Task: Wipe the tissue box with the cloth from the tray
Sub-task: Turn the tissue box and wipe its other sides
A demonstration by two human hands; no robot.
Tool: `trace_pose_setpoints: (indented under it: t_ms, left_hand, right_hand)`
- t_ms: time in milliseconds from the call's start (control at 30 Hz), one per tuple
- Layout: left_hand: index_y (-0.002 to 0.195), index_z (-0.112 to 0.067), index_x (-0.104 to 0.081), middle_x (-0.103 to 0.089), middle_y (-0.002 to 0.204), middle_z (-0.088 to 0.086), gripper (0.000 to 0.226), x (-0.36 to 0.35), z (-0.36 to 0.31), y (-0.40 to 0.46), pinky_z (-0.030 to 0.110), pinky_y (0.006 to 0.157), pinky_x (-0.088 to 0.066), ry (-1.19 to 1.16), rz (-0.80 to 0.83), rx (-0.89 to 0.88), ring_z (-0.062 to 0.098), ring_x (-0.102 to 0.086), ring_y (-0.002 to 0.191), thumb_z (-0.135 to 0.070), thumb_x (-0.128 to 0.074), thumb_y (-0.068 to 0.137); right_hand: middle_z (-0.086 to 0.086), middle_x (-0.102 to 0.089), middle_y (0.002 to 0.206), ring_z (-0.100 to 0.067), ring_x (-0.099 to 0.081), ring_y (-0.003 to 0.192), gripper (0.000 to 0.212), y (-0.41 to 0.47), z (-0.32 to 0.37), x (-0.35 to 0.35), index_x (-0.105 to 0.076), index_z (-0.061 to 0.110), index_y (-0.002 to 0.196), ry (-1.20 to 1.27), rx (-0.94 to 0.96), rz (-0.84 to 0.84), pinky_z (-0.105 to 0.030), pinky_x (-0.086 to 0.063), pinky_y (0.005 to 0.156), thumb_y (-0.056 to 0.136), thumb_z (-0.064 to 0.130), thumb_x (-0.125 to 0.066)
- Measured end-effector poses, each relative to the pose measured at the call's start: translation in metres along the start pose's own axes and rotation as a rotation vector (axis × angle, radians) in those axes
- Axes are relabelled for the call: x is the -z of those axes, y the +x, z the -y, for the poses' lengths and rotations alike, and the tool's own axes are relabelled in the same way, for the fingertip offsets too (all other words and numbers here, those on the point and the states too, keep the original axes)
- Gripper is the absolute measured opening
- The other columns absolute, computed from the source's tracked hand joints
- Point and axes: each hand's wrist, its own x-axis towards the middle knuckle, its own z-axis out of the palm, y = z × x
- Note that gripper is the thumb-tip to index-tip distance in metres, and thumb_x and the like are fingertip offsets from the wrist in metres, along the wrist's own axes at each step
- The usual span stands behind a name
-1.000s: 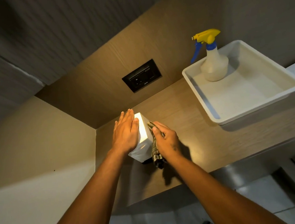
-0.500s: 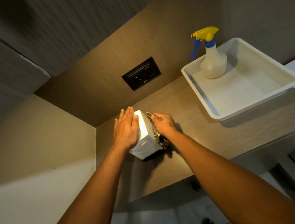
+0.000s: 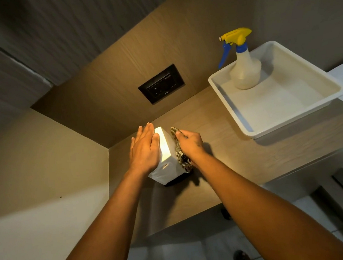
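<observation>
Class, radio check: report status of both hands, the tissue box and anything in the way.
Left hand flat on tissue box, steadying. Right hand presses cloth against box's right side. Nothing in the way; spray bottle stands apart in tray.

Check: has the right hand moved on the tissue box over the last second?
Yes. The right hand with the cloth has slid up the tissue box, away from the shelf edge toward the wall socket.

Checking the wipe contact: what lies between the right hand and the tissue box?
In the head view, the patterned cloth lies pressed between the right hand and the tissue box's right side.
</observation>
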Motion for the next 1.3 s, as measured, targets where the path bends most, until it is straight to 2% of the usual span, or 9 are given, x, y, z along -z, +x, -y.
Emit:
trace_pose_setpoints:
  t_ms: [100, 333, 600, 733, 867, 1000, 1067, 1200, 1300]
  left_hand:
    - [0.161, -0.02, -0.026, -0.023, 0.169, -0.003, 0.051, -0.001, 0.001, 0.0, 0.042, 0.126, -0.003, -0.02, -0.015, -0.004, 0.013, -0.008, 0.157, -0.034, -0.026, 0.112]
    - [0.16, -0.016, -0.027, -0.025, 0.168, 0.001, 0.05, -0.001, 0.003, 0.0, 0.04, 0.126, -0.003, -0.039, -0.041, 0.008, 0.015, -0.009, 0.157, -0.029, -0.027, 0.112]
    - [0.159, -0.016, -0.031, -0.028, 0.167, 0.002, 0.049, -0.003, 0.004, 0.002, 0.041, 0.126, -0.005, -0.044, -0.06, 0.006, 0.017, -0.011, 0.157, -0.028, -0.029, 0.112]
    - [0.159, -0.015, -0.032, -0.029, 0.167, 0.003, 0.049, -0.003, 0.002, 0.001, 0.041, 0.126, -0.006, -0.045, -0.065, 0.009, 0.017, -0.012, 0.157, -0.028, -0.03, 0.112]
    - [0.159, -0.014, -0.031, -0.028, 0.167, 0.003, 0.049, -0.002, 0.001, 0.0, 0.041, 0.127, -0.005, -0.052, -0.065, 0.012, 0.017, -0.011, 0.157, -0.028, -0.029, 0.112]
    - [0.159, -0.015, -0.03, -0.027, 0.168, 0.002, 0.049, -0.009, -0.008, -0.001, 0.04, 0.125, -0.004, -0.039, -0.019, -0.029, 0.016, -0.01, 0.157, -0.029, -0.029, 0.112]
    - [0.159, -0.017, -0.03, -0.026, 0.168, 0.002, 0.049, -0.008, -0.007, 0.0, 0.04, 0.125, -0.003, -0.053, -0.03, -0.013, 0.016, -0.009, 0.157, -0.03, -0.029, 0.112]
    - [0.159, -0.019, -0.031, -0.026, 0.168, 0.0, 0.049, -0.002, 0.009, -0.001, 0.039, 0.124, -0.002, -0.063, -0.037, 0.024, 0.015, -0.009, 0.157, -0.032, -0.029, 0.111]
    - [0.159, -0.02, -0.031, -0.027, 0.168, -0.001, 0.049, 0.0, 0.014, -0.002, 0.038, 0.124, -0.002, -0.071, -0.042, 0.041, 0.014, -0.01, 0.157, -0.033, -0.029, 0.111]
  right_hand:
    - [-0.003, -0.069, 0.12, -0.022, -0.062, 0.109, 0.03, 0.012, -0.002, -0.001, -0.067, 0.019, 0.122, -0.046, -0.057, 0.03, -0.039, -0.05, 0.097, 0.095, 0.029, -0.06]
    - [0.007, -0.069, 0.118, -0.004, -0.062, 0.105, 0.029, 0.001, 0.035, -0.005, -0.066, 0.024, 0.124, -0.102, 0.295, 0.214, -0.018, -0.049, 0.087, 0.097, 0.024, -0.055]
    - [-0.004, -0.063, 0.124, -0.011, -0.052, 0.118, 0.029, -0.027, 0.036, 0.005, -0.069, 0.009, 0.119, -0.225, 0.607, 0.229, -0.013, -0.038, 0.099, 0.096, 0.005, -0.051]
    - [-0.012, -0.061, 0.129, -0.018, -0.051, 0.126, 0.029, -0.046, 0.031, 0.012, -0.068, 0.005, 0.119, -0.182, 0.607, 0.239, -0.027, -0.039, 0.107, 0.096, 0.001, -0.051]
    - [-0.009, -0.058, 0.132, -0.008, -0.049, 0.122, 0.03, -0.072, 0.019, 0.021, -0.067, 0.006, 0.12, -0.149, 0.602, 0.234, -0.013, -0.036, 0.101, 0.095, -0.001, -0.052]
    - [-0.005, -0.054, 0.136, 0.0, -0.047, 0.122, 0.031, -0.097, -0.002, 0.038, -0.067, 0.011, 0.123, -0.096, 0.556, 0.195, -0.012, -0.036, 0.101, 0.096, 0.002, -0.053]
    - [0.001, -0.051, 0.138, 0.006, -0.044, 0.123, 0.033, -0.104, -0.01, 0.042, -0.066, 0.015, 0.124, -0.107, 0.569, 0.244, -0.013, -0.036, 0.102, 0.096, 0.003, -0.053]
    - [-0.001, -0.052, 0.139, -0.007, -0.047, 0.128, 0.033, -0.109, -0.03, 0.045, -0.066, 0.016, 0.125, -0.188, 0.554, 0.329, -0.022, -0.038, 0.107, 0.096, 0.004, -0.055]
    - [-0.001, -0.063, 0.128, -0.007, -0.055, 0.119, 0.03, -0.106, -0.042, 0.05, -0.068, 0.024, 0.119, -0.085, 0.411, 0.241, -0.027, -0.044, 0.103, 0.098, 0.01, -0.053]
